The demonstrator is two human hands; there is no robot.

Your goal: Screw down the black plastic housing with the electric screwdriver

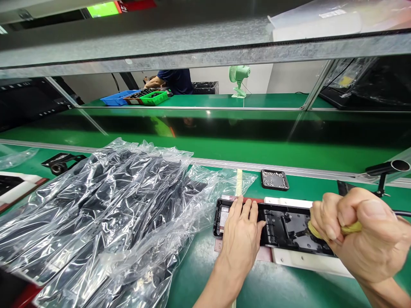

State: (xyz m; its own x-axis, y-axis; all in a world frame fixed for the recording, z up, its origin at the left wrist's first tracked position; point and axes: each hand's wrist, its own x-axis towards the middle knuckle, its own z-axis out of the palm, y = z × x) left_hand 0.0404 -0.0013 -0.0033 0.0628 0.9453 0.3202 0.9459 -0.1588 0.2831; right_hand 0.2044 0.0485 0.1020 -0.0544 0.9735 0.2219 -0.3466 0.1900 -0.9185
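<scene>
A black plastic housing (282, 226) lies in a white fixture (308, 261) on the green bench. My left hand (240, 233) rests flat on the housing's left end, fingers together, pressing it down. My right hand (356, 233) is closed around a yellow-handled tool (349, 229) whose tip points down at the housing's right part. The tool's tip is hidden by my fingers.
A big heap of black parts in clear plastic bags (96, 218) fills the left. A small black tray of screws (274, 179) sits behind the housing. A black tube on a stand (390, 168) is at right. Across the conveyor (205, 137), another person (171, 81) works beside blue and green bins.
</scene>
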